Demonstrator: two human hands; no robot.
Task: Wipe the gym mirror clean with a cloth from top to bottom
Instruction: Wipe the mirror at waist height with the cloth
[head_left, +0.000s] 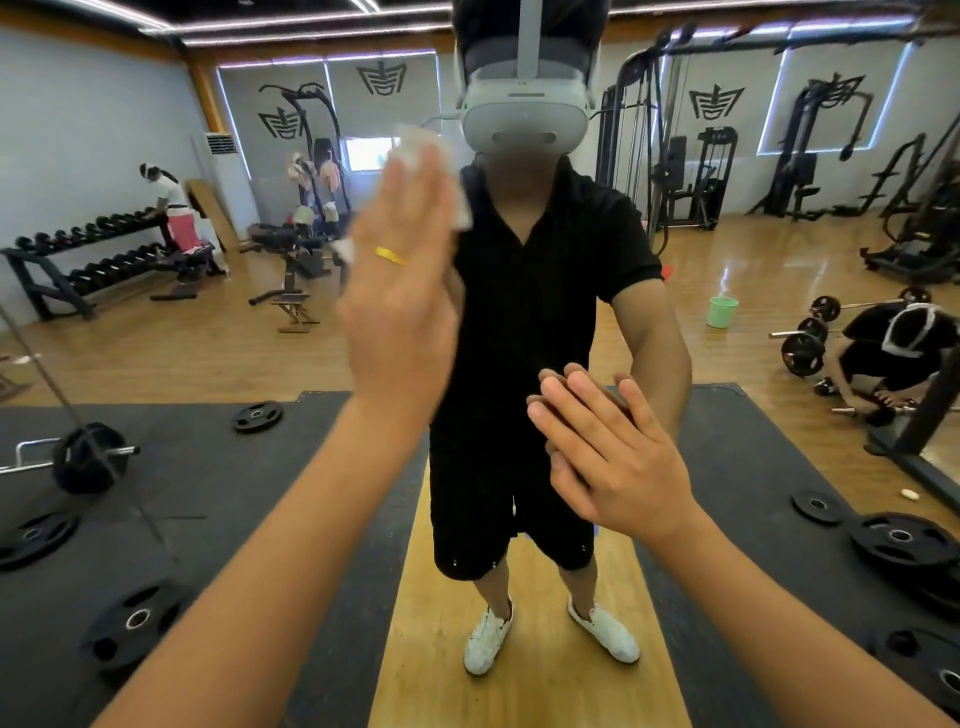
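The left hand, blurred, lies flat high on the mirror, its fingers straight, apparently pressing the white cloth to the glass; cloth edges show past the fingertips. Lower right, the right hand rests flat on the mirror, fingers straight, holding nothing.

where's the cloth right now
Head view, left of centre: the cloth is pressed to the mirror under the raised left hand, beside the reflected headset.

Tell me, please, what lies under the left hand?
A white cloth, pressed to the mirror; its edges show past the left hand. Its middle is covered.
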